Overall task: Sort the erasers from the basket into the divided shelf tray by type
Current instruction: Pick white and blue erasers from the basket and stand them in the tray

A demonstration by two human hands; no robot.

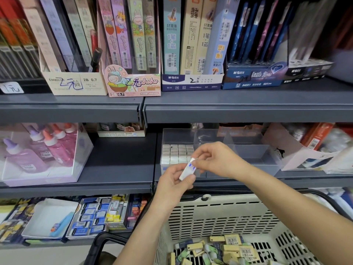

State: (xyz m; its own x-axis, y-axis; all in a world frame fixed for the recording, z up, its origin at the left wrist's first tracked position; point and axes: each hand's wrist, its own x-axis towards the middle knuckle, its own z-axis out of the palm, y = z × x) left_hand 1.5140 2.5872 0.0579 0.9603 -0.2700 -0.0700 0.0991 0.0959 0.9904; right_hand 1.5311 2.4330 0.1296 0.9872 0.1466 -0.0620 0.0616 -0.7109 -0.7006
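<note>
I see left hand (174, 181) curled round eraser (188, 170), right hand (214, 159) pinching its top; tray (248, 150) has just 9 o'clock compt filled (6 o'clock basket (219, 217) holds plenty), early stage imo

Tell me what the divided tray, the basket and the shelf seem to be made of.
Divided tray: likely clear glossy plastic; things show through its walls. Basket: beige moulded plastic, matte, with slotted walls. Shelf: probably painted metal, dark grey, with a thin folded front edge.
</note>
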